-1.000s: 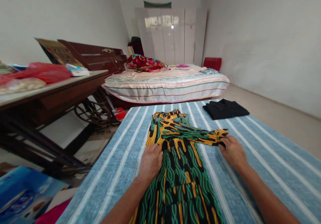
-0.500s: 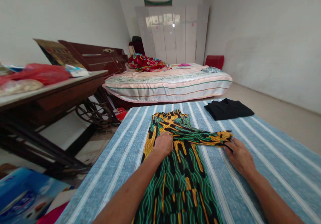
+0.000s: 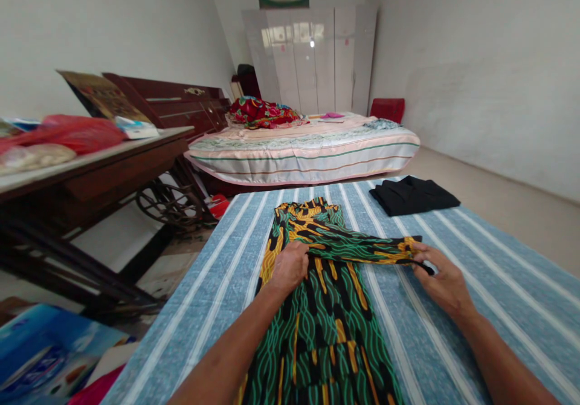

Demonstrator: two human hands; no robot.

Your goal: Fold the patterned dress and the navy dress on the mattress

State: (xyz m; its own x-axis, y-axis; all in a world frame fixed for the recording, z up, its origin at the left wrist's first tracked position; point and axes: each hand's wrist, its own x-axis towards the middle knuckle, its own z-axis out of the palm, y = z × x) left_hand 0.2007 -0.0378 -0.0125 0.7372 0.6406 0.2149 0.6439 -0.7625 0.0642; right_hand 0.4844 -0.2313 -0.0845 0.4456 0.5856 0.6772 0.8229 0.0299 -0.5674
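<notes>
A long garment (image 3: pixel 326 314) patterned in black, green and yellow lies on a blue striped cloth (image 3: pixel 208 272), its body folded narrow. One sleeve (image 3: pixel 357 245) stretches out sideways to the right across it. My left hand (image 3: pixel 292 266) pinches the sleeve over the garment's body, at the sleeve's inner end. At the other end, my right hand (image 3: pixel 441 278) has thumb and fingers closed on the sleeve's cuff, where a dark edge hangs open. Beyond the right hand, a folded black garment (image 3: pixel 413 196) rests on the striped cloth.
Behind stands a large bed (image 3: pixel 303 157) with a red floral quilt (image 3: pixel 263 113). On the left is a sewing-machine table (image 3: pixel 113 163) carrying a red plastic bag (image 3: pixel 81 136). A blue package (image 3: pixel 49 356) sits low at the left. A red chair (image 3: pixel 388 110) stands by the right wall.
My right hand has shifted slightly to the right and regripped the cuff, its fingers now over the end. The left hand has barely moved, and the sleeve looks straighter.
</notes>
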